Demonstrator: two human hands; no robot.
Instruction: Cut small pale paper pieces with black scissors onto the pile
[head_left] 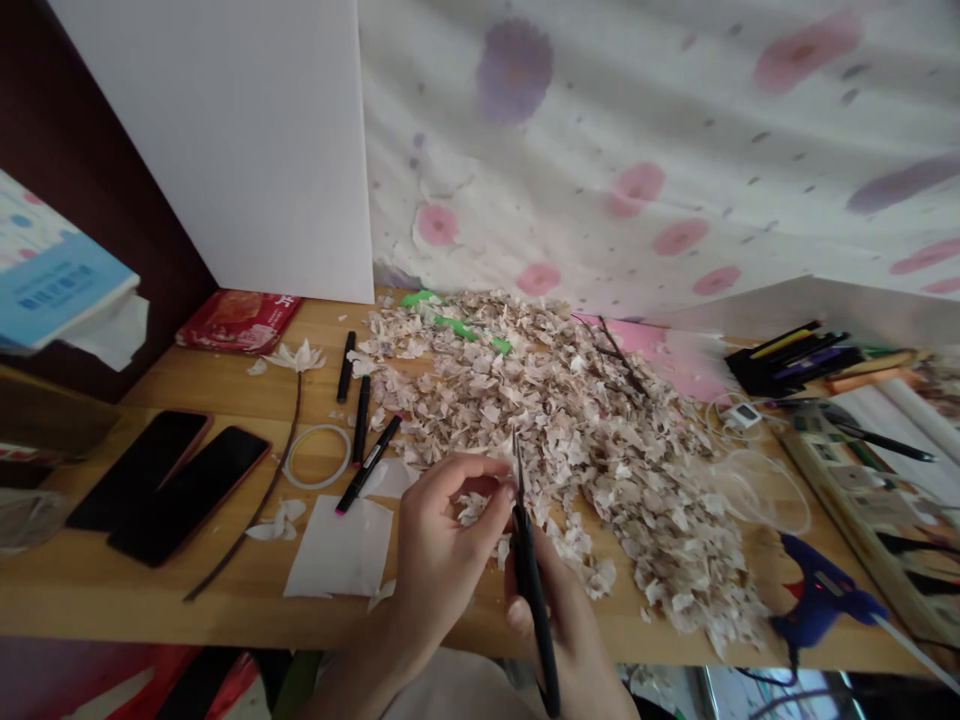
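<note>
Right now my left hand [442, 545] is pinched narrow on a small pale papery scrap [472, 508], and my right hand [559, 620] grips long black scissors [529, 570], right beside a big heap of pale shredded petals [592, 440] on the light wooden tabletop [187, 380].

- left hand [442, 540] – fingers hide whatever they pinch
- right hand [562, 620] – partly hidden behind the scissors [529, 560]
- scissor blades – too thin and blurred to tell whether open or shut
- book [52, 260] – cut off by the left edge
- tray [855, 500] – cut off by the right edge, its contents too small to tell
- red packet [238, 320] – print blurred
</note>
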